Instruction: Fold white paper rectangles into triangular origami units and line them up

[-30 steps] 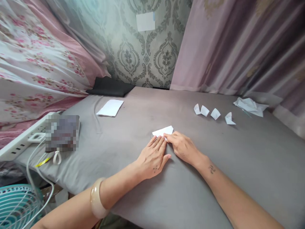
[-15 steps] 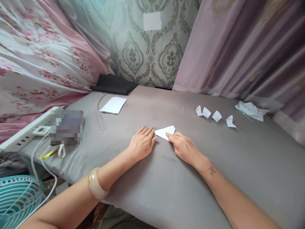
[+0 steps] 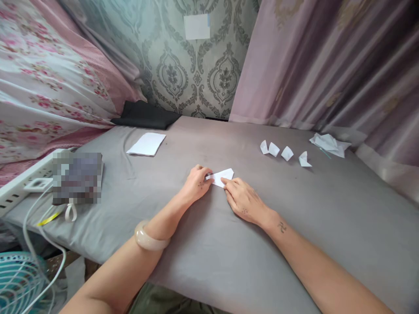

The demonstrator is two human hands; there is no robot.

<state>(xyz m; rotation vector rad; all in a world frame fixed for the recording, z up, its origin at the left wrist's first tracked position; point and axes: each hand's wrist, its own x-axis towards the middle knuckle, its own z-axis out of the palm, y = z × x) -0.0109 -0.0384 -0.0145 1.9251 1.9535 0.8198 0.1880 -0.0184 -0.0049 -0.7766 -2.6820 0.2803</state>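
A small piece of folded white paper [image 3: 225, 175] lies on the grey cloth in front of me. My left hand [image 3: 198, 183], a pale bangle on its forearm, has the paper's narrow left tip pinched between thumb and fingers. From the right side, my right hand [image 3: 244, 198] holds the paper's lower edge, its index fingertip on top and the other fingers curled beneath the palm. Part of the paper's left end is hidden by my left fingers.
Several small folded paper pieces [image 3: 287, 153] stand to the right, with a pile of white paper [image 3: 330, 144] beyond. A stack of white sheets [image 3: 147, 144] lies far left, near black cloth [image 3: 145, 115]. A power strip [image 3: 19, 187], cables and a teal fan [image 3: 19, 279] are at left.
My left hand has gone from lying flat beside the paper to pinching its left tip. My right hand stays at the paper's right side. The view has shifted slightly right.
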